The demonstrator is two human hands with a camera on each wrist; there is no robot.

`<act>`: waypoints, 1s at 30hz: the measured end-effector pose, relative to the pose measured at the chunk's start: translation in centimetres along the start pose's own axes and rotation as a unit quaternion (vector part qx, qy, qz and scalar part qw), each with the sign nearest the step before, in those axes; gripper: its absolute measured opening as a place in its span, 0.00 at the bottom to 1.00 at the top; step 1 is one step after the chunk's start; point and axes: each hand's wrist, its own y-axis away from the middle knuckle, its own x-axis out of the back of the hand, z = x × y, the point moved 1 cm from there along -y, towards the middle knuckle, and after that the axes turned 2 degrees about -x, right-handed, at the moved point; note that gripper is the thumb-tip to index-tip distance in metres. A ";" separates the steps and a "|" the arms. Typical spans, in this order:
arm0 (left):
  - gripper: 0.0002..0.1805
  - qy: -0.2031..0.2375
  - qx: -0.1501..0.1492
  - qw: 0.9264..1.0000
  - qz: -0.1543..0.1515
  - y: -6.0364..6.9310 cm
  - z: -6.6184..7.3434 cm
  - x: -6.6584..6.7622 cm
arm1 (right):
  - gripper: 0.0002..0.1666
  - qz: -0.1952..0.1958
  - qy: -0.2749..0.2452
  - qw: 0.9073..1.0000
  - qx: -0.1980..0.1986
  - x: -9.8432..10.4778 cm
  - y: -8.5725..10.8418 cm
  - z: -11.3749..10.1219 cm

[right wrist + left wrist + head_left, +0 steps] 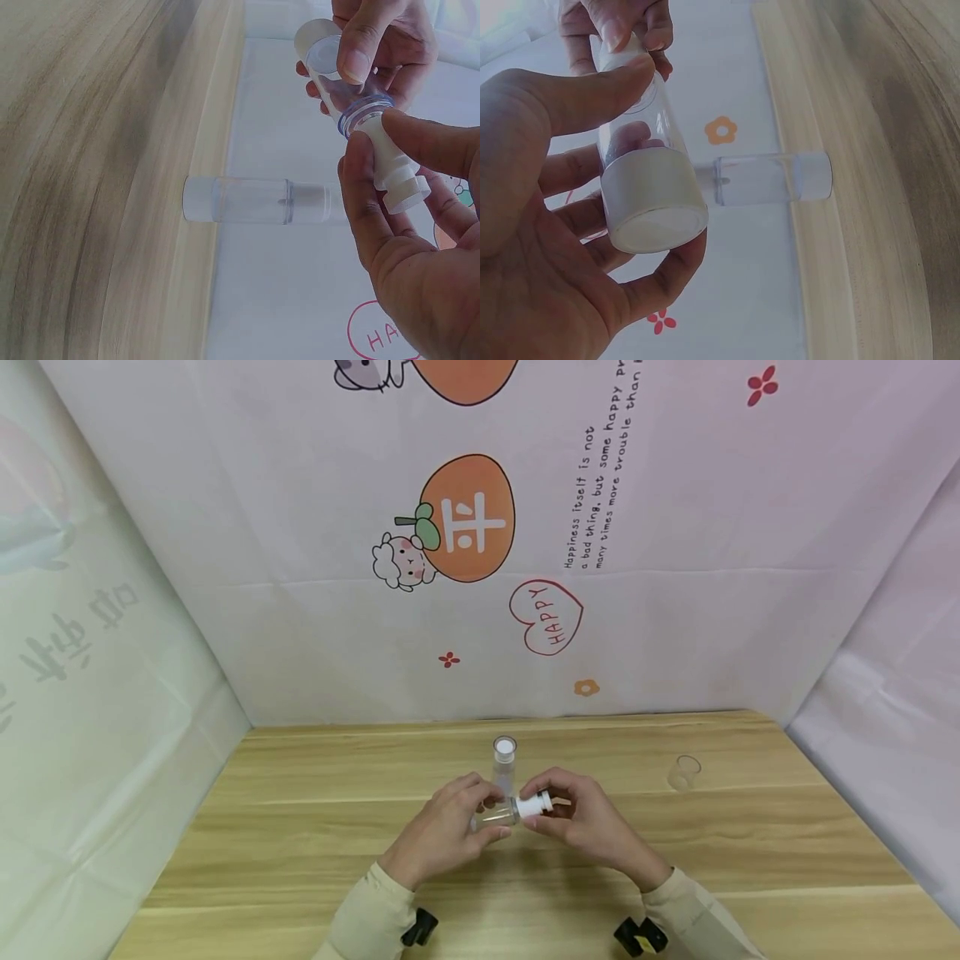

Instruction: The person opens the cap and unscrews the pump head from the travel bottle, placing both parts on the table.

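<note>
My left hand (448, 825) grips a clear bottle (495, 816) that lies tilted on its side in the air. Its white base (654, 201) faces the left wrist camera. At the bottle's other end, my right hand (588, 821) pinches a white pump top (390, 156) between thumb and fingers. The pump top sits at the bottle's neck; whether it is fully screwed down I cannot tell. Just behind the hands a second clear bottle (504, 770) stands upright, with a white base and a clear cap over its white top.
A small clear cap (683, 773) rests on the wooden table (315, 827) to the right. White printed cloth (315, 635) hangs behind the table's back edge, and more white cloth stands at both sides.
</note>
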 end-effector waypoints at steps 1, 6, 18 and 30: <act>0.18 0.002 0.001 1.000 -0.001 0.0 0.0 0.0 | 0.15 0.000 0.001 1.000 0.002 0.0 0.0 0.0; 0.19 0.002 0.000 1.000 -0.003 0.0 0.0 0.0 | 0.15 -0.002 0.001 1.000 0.016 -0.1 0.0 0.1; 0.18 0.002 -0.002 1.000 -0.001 0.1 -0.1 0.1 | 0.10 0.006 -0.004 1.000 -0.001 -0.2 -0.1 0.2; 0.19 -0.006 -0.006 1.000 0.006 0.1 -0.2 0.2 | 0.19 -0.008 0.040 0.996 -0.083 0.0 -0.3 0.0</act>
